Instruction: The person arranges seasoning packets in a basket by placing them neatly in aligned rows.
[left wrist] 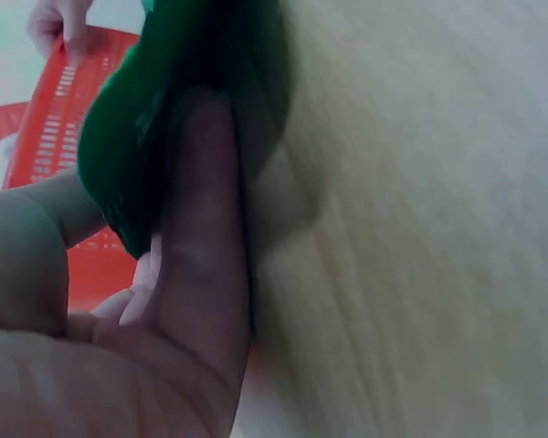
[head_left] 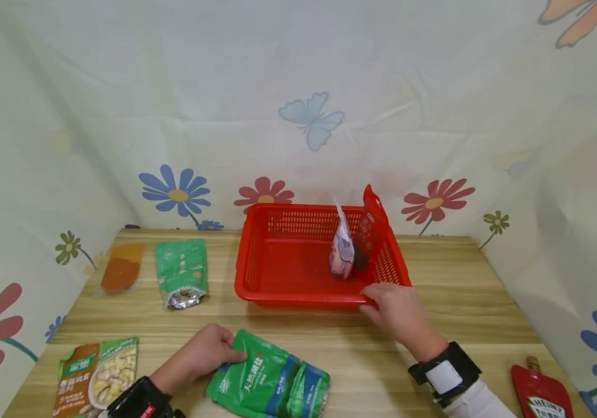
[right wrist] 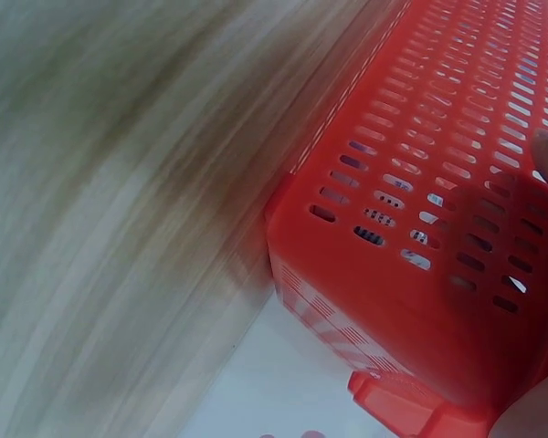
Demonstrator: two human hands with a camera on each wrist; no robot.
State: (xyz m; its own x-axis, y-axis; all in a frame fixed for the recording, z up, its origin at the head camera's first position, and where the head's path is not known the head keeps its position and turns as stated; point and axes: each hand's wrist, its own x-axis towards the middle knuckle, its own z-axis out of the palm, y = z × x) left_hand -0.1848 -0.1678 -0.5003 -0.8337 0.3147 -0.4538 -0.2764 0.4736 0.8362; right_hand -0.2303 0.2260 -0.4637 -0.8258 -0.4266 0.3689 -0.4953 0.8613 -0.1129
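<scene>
A green and blue salt bag (head_left: 269, 377) lies at the front of the table. My left hand (head_left: 205, 351) pinches its upper left corner, thumb on top; in the left wrist view the fingers (left wrist: 201, 228) reach beneath the green bag (left wrist: 119, 137). Behind it stands a red plastic basket (head_left: 298, 299), whose front right rim my right hand (head_left: 400, 313) grips. In the right wrist view the slotted basket wall (right wrist: 365, 274) fills the right side, with only a little of the hand showing. Upright at the basket's right end are a white and pink packet (head_left: 342, 255) and a red packet (head_left: 373, 232).
At the back left lie an orange-brown powder packet (head_left: 122, 268) and a green pouch (head_left: 181, 270) with a silver end. A brown and green food packet (head_left: 97, 377) is at the front left. A red Heinz ketchup pouch (head_left: 541, 392) lies at the front right. Floral cloth (head_left: 215, 116) encloses the table.
</scene>
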